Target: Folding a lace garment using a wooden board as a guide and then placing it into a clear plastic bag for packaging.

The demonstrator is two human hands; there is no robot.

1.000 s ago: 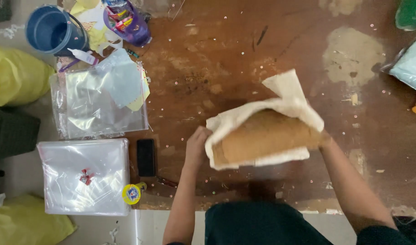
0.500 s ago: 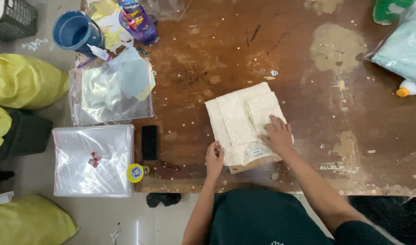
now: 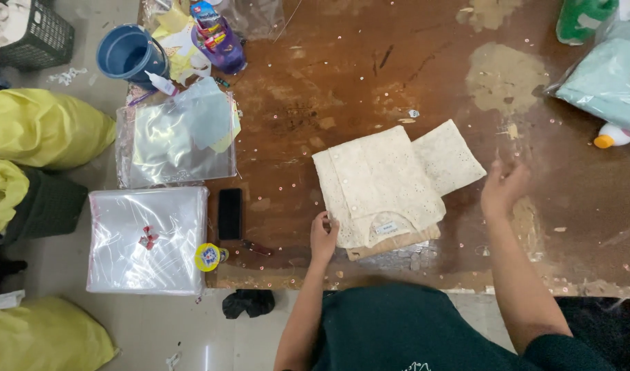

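Pressing its fingers on the near-left edge of the folded cream garment (image 3: 382, 187), the left hand (image 3: 322, 238) pins it to the brown table (image 3: 342, 75), grip not clenched around anything. Right hand (image 3: 502, 187) hovers just right of the garment, fingers spread, grip released; black phone (image 3: 229, 214) lies left, near the table edge

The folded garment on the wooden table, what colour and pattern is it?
The folded eyelet-fabric garment is cream, with small perforated embroidery all over. It shows best in the head view.
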